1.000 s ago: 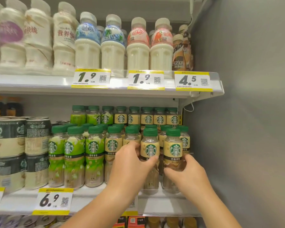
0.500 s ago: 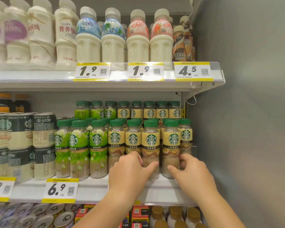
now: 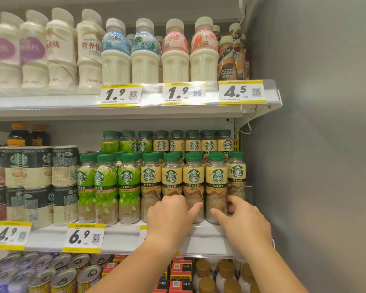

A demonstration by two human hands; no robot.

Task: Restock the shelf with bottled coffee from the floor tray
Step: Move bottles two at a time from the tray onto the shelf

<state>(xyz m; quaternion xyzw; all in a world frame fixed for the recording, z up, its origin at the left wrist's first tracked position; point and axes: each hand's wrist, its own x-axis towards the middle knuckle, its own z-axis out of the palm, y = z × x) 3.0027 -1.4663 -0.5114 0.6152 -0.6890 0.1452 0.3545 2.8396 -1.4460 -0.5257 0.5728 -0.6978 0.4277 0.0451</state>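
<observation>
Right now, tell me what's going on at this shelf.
A person has both hands low on the front row of yellow-label latte bottles on the middle shelf. The right hand curls round the fourth bottle; the left hand rests against its neighbours, grip hidden. All stand upright.

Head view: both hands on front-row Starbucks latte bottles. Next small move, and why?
Probably let go and draw both hands straight back. Counting from the left, the left hand grips the base of the third milky latte bottle, the right hand the fourth milky latte bottle; both stand upright on the shelf, in line with the front row, so nothing looks left to seat.
</observation>
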